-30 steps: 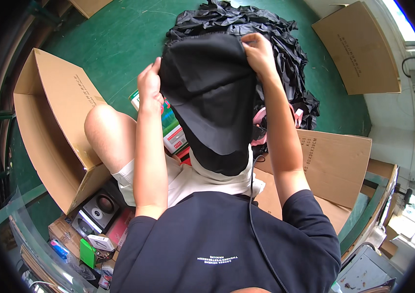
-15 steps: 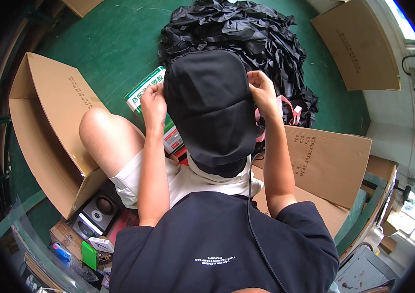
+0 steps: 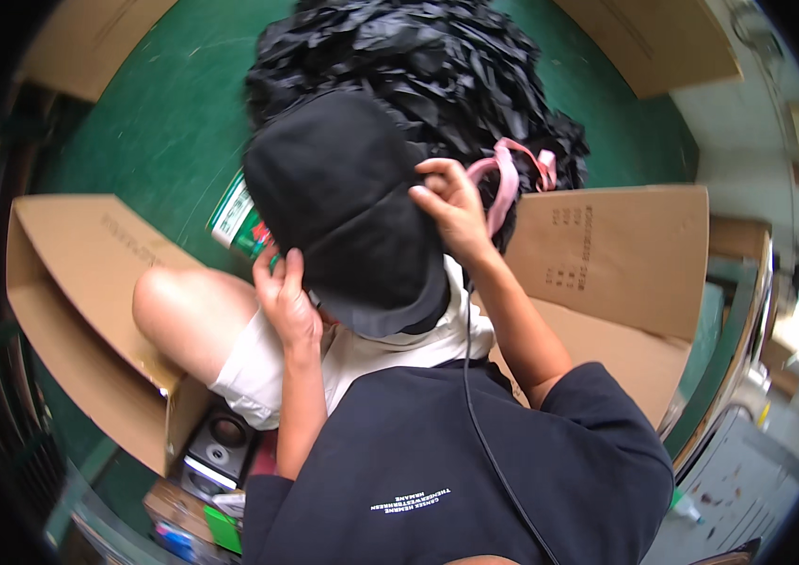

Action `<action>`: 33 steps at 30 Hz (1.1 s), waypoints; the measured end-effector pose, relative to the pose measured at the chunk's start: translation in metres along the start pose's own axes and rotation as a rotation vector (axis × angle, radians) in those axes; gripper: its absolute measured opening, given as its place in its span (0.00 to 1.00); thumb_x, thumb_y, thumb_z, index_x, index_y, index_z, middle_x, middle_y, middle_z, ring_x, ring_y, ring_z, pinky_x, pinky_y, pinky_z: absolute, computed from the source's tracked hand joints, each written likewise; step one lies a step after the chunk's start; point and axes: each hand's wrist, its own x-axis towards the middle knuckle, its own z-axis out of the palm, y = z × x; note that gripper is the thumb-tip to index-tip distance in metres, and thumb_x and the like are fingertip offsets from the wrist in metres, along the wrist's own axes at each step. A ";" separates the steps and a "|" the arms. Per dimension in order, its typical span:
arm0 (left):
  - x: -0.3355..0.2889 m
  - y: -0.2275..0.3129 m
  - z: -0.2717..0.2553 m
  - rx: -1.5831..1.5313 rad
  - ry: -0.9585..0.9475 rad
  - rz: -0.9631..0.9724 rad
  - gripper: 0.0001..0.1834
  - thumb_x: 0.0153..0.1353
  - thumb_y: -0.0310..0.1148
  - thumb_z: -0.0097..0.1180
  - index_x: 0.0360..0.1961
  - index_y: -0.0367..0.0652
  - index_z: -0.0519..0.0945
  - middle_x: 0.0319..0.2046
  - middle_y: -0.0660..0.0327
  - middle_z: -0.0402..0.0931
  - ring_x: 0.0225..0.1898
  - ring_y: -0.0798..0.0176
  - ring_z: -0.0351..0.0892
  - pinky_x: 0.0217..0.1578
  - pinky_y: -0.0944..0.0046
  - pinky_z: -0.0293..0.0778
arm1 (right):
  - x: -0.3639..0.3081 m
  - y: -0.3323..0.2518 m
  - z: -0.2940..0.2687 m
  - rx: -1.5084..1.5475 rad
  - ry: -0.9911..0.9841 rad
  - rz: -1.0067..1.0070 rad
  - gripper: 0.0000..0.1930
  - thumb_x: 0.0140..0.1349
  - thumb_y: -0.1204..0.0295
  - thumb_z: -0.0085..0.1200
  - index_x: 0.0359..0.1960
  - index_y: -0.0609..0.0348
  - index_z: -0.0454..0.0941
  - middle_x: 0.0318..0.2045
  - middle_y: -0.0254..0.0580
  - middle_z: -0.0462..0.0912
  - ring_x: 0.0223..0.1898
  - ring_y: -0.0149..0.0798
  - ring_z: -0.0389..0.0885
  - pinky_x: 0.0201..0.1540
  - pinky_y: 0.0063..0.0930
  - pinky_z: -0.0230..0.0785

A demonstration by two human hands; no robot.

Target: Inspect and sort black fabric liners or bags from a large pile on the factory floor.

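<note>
A black fabric cover (image 3: pixel 348 188) with a rounded top and a seam across it is spread out above my lap. My left hand (image 3: pixel 288 299) pinches its lower left edge between thumb and fingers. On the opposite edge, higher up, my right hand (image 3: pixel 454 209) has thumb and forefinger closed on the cloth. The cover sits tilted, its rounded end toward the upper left. Beyond it lies a large heap of crumpled black fabric (image 3: pixel 475 75). Pink straps (image 3: pixel 503 184) lie just past my right hand. Partly behind the cover, a green and white package (image 3: pixel 238 218) shows.
An open cardboard box (image 3: pixel 89 282) stands at my left, beside my bent knee. Another opened carton (image 3: pixel 607 264) is at my right. More cardboard (image 3: pixel 654 42) lies far right on the green floor (image 3: pixel 164 122). A speaker (image 3: pixel 221 447) stands low at the left.
The cover has turned from upright to tilted left. My left hand has shifted down along its edge, and my right hand has moved left and down a little. The head view has also shifted.
</note>
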 end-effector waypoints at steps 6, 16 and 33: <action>-0.005 -0.008 -0.018 0.159 0.065 -0.025 0.17 0.67 0.25 0.56 0.53 0.36 0.65 0.48 0.51 0.76 0.49 0.61 0.74 0.54 0.66 0.68 | -0.006 0.013 0.003 0.192 -0.106 0.016 0.15 0.64 0.80 0.58 0.48 0.58 0.67 0.29 0.26 0.73 0.30 0.19 0.71 0.35 0.14 0.65; -0.027 0.031 0.077 1.030 -0.213 0.891 0.29 0.60 0.28 0.61 0.61 0.34 0.65 0.66 0.46 0.59 0.69 0.45 0.54 0.69 0.46 0.48 | 0.006 0.015 -0.006 0.208 -0.186 0.059 0.12 0.63 0.77 0.61 0.43 0.58 0.71 0.30 0.26 0.75 0.32 0.18 0.73 0.36 0.13 0.67; -0.027 0.008 0.079 1.564 -0.428 0.838 0.31 0.58 0.48 0.59 0.62 0.46 0.75 0.71 0.43 0.55 0.75 0.37 0.42 0.71 0.38 0.35 | 0.138 0.180 -0.151 -1.138 0.178 0.385 0.22 0.54 0.63 0.65 0.47 0.63 0.77 0.49 0.56 0.79 0.54 0.55 0.78 0.57 0.43 0.71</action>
